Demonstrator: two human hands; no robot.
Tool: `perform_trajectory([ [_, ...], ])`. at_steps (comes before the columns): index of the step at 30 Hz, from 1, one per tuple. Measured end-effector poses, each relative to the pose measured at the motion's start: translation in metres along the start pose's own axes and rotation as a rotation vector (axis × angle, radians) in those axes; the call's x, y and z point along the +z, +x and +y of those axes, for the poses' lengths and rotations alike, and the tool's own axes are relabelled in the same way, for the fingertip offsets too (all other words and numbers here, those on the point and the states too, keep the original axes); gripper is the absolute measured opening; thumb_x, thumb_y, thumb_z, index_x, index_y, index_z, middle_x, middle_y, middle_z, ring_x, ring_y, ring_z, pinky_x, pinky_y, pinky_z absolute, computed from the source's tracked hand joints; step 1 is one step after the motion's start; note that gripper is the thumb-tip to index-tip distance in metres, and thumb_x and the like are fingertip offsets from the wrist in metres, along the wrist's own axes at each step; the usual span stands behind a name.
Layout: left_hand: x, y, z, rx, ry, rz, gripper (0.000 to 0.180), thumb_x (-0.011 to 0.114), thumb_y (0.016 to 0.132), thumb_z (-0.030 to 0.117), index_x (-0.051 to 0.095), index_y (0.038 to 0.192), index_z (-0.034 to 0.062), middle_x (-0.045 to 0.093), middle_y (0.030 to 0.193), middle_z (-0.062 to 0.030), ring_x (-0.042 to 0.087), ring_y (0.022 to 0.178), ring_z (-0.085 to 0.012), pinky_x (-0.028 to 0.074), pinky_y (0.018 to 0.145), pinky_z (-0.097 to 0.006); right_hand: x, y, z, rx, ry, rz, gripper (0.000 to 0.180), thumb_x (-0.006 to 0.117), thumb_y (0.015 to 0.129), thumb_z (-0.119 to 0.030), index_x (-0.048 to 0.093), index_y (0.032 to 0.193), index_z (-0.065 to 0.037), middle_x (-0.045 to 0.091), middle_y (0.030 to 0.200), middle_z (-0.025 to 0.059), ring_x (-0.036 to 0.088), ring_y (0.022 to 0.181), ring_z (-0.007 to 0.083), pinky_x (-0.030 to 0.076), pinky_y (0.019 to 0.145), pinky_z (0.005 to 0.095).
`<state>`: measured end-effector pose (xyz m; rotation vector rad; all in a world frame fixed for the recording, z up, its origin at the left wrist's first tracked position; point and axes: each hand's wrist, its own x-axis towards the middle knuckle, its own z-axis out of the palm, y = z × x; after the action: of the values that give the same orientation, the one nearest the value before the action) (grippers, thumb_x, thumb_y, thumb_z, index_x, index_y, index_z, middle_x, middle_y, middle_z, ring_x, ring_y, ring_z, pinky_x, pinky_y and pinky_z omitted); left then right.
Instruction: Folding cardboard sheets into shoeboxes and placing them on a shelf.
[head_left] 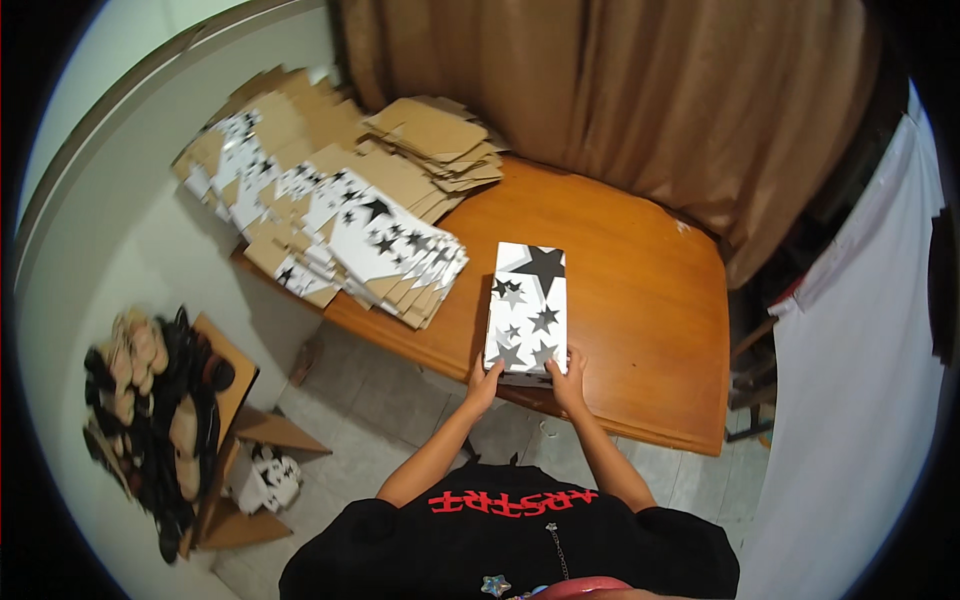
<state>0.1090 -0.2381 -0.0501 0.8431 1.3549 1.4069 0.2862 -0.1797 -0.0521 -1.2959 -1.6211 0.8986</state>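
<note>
Your work surface is a wooden counter point(640, 300), orange-brown, smooth and glossy, with a rounded near edge; it stands against a brown curtain point(650, 100) that hangs in soft vertical folds. On the counter's far left end lies a large fanned heap of flat cardboard blanks point(330, 210), plain brown on one face and white with black and grey stars on the other, their edges overlapping loosely; a smaller pile of brown blanks point(440, 145) rests just behind it. Below the counter, at your left, a low wooden rack point(225, 400) carries a crowd of sandals and shoes point(150, 400) in black and tan, standing on a pale tiled floor point(390, 410). The folded box point(528, 308) lies on the counter directly ahead of you, near the front edge, long and rectangular, lengthwise away from you, its top white with black and grey stars, matt like printed card. Your left hand point(486, 383) is at the box's near left corner, fingers closed against its end. Your right hand point(567, 378) is at the near right corner, fingers likewise pressed to the end wall. Both hands are narrow, gripping the box's near end between them, with the box extending away from your fingertips.
</note>
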Motion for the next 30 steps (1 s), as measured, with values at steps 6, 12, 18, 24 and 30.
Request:
perform_trajectory([
  [6,-0.034,-0.088,0.033,-0.044,-0.242,0.242,0.065,0.058,0.086,0.028,0.027,0.138,0.0057,0.044,0.128,-0.0070,0.043,0.115,-0.0174,0.035,0.096,-0.030,0.032,-0.047,-0.037,-0.216,0.290,-0.111,0.071,0.063,0.077,-0.029,0.029,0.133,-0.001,0.024,0.127,0.0180,0.032,0.119,0.0307,0.028,0.103,0.0412],
  [12,-0.123,-0.158,0.055,0.312,-0.361,0.464,0.072,0.059,0.081,0.024,0.024,0.141,0.0048,0.039,0.134,-0.0086,0.035,0.124,-0.0187,0.029,0.102,-0.033,0.096,-0.085,-0.148,-0.499,0.346,-0.412,0.092,0.055,0.077,-0.060,0.022,0.137,0.001,0.024,0.132,0.0188,0.026,0.125,0.0311,0.020,0.104,0.0426],
  [18,-0.231,-0.290,0.108,0.468,-0.376,0.735,0.068,0.057,0.080,0.018,0.026,0.139,0.0040,0.039,0.134,-0.0086,0.036,0.124,-0.0182,0.026,0.104,-0.032,0.185,-0.178,-0.261,-0.759,0.497,-0.699,0.104,0.060,0.070,-0.063,0.014,0.140,-0.001,0.020,0.134,0.0234,0.022,0.126,0.0356,0.020,0.103,0.0472],
  [24,-0.342,-0.501,0.158,0.643,-0.320,1.037,0.069,0.055,0.081,0.014,0.022,0.141,0.0042,0.039,0.133,-0.0085,0.037,0.121,-0.0171,0.028,0.102,-0.030,0.267,-0.355,-0.396,-0.899,0.659,-0.949,0.107,0.077,0.061,-0.032,0.012,0.141,-0.003,0.020,0.135,0.0244,0.023,0.125,0.0386,0.024,0.102,0.0479],
  [30,-0.404,-0.701,0.209,0.740,-0.252,1.266,0.069,0.054,0.081,0.011,0.020,0.141,0.0051,0.038,0.133,-0.0087,0.036,0.124,-0.0191,0.027,0.105,-0.032,0.323,-0.533,-0.515,-1.085,0.886,-1.068,0.100,0.074,0.062,-0.015,0.015,0.142,-0.005,0.021,0.133,0.0255,0.029,0.122,0.0420,0.028,0.101,0.0475],
])
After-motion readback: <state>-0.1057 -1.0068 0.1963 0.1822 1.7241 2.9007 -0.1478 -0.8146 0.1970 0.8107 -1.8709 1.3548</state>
